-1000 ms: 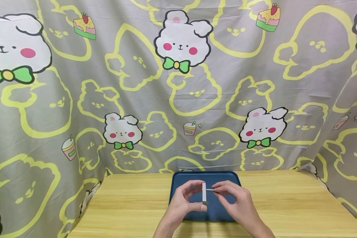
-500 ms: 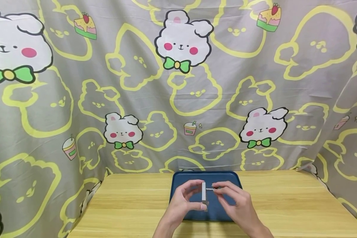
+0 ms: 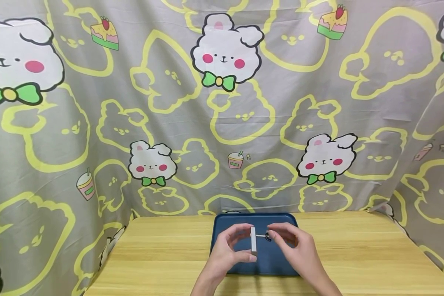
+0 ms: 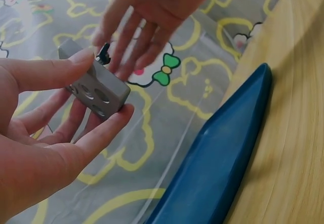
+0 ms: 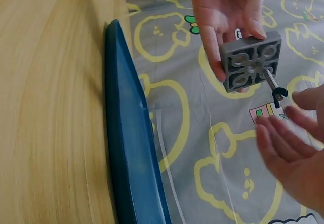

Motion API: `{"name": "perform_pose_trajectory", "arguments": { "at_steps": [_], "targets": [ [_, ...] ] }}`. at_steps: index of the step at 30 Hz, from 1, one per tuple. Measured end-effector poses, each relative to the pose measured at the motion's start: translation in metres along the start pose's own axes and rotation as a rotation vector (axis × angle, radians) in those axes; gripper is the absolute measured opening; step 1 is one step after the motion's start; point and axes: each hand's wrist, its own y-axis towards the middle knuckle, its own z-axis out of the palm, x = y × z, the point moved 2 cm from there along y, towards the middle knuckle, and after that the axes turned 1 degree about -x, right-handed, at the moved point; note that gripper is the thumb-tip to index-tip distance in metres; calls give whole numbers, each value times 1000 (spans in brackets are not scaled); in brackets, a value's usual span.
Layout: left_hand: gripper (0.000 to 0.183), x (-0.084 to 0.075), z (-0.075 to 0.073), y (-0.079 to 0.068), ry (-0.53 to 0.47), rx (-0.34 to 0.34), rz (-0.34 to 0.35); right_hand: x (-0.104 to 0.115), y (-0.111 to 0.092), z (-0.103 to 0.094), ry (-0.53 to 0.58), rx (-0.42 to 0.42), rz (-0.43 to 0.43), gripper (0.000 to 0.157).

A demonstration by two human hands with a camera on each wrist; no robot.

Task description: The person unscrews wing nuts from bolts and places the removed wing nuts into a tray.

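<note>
My left hand (image 3: 229, 248) holds a grey square block (image 3: 253, 241) upright by its edges, between the thumb and fingers. In the right wrist view, the face of the block (image 5: 248, 64) shows several round recesses and ribs. A thin metal bolt (image 5: 271, 78) sticks out of that face, with a black wing-shaped piece (image 5: 279, 95) at its outer end. My right hand (image 3: 297, 244) is beside this black piece, thumb and fingers spread around it. The right wrist view shows a small gap between those fingers and the piece. Where the bolt enters the block is partly hidden.
Below the hands, a dark blue tray (image 3: 277, 265) lies on the light wooden table (image 3: 163, 246). A grey curtain (image 3: 222, 123) with rabbit prints hangs behind the table and along both sides.
My right hand has loosened from the bolt's end and its fingers have spread, uncovering the black wing-shaped piece. My left hand and the block stay nearly in place.
</note>
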Motion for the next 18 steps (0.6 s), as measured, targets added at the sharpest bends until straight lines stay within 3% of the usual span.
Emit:
{"name": "perform_pose_trajectory", "arguments": {
  "at_steps": [3, 6, 11, 18],
  "targets": [
    [61, -1, 2, 0, 25, 1, 13, -3, 1, -1, 81, 40, 198, 15],
    [62, -2, 4, -1, 50, -1, 26, -5, 3, -2, 175, 100, 311, 25],
    [64, -3, 6, -1, 58, -7, 24, -8, 4, -4, 283, 157, 399, 35],
    [63, -1, 5, -1, 74, -14, 9, -7, 5, -5, 338, 184, 440, 36]
  ]
}}
